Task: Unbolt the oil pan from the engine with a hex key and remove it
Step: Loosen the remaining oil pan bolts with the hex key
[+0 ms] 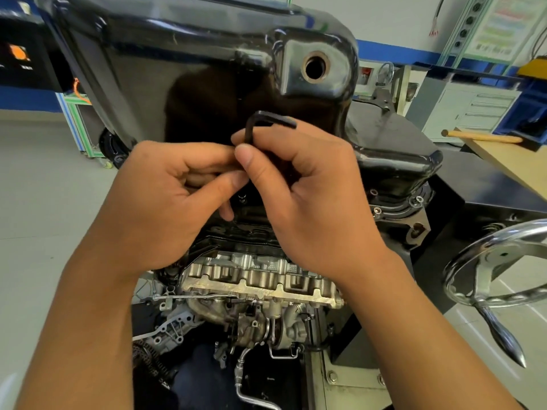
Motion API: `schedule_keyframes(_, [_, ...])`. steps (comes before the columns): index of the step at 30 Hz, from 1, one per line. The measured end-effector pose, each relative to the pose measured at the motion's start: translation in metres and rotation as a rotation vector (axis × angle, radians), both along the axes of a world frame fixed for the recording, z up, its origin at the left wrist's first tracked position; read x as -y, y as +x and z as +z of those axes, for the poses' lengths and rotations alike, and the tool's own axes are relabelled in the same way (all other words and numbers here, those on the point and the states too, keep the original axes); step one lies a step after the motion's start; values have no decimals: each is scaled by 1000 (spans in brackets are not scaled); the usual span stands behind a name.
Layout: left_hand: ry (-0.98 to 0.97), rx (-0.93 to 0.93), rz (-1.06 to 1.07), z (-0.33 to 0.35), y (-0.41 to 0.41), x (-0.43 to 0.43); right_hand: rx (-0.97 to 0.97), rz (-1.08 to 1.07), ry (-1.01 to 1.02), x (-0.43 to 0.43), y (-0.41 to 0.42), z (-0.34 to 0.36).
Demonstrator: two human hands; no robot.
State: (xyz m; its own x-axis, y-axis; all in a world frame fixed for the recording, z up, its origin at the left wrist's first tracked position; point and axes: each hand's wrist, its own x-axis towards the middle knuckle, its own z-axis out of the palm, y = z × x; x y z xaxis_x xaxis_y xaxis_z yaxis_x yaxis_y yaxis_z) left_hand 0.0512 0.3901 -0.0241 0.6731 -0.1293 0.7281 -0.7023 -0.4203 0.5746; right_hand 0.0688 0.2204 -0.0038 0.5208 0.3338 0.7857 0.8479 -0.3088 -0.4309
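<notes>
One black oil pan [148, 69] on one upturned engine [260, 282]; two hands on one hex key [266, 119].
Pan fills far centre, with a single drain hole [316, 66] at its right. One chromed handwheel [500, 261] near right. Left hand [165, 208] and right hand [307, 196] meet before the pan's near wall, both pinching the key's shaft, bend above the fingertips. Far-right poster [500, 25] text too blurred to read.

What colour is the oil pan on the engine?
The oil pan is glossy black, clearest in the head view.
</notes>
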Motion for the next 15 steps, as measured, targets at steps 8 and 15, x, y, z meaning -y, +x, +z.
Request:
schedule_keyframes(8, [-78,83,149,-2,3,6,8,-25,102,-2,0,0])
schedule_keyframes(15, [-47,69,67,-2,2,4,49,-62,57,-4,0,0])
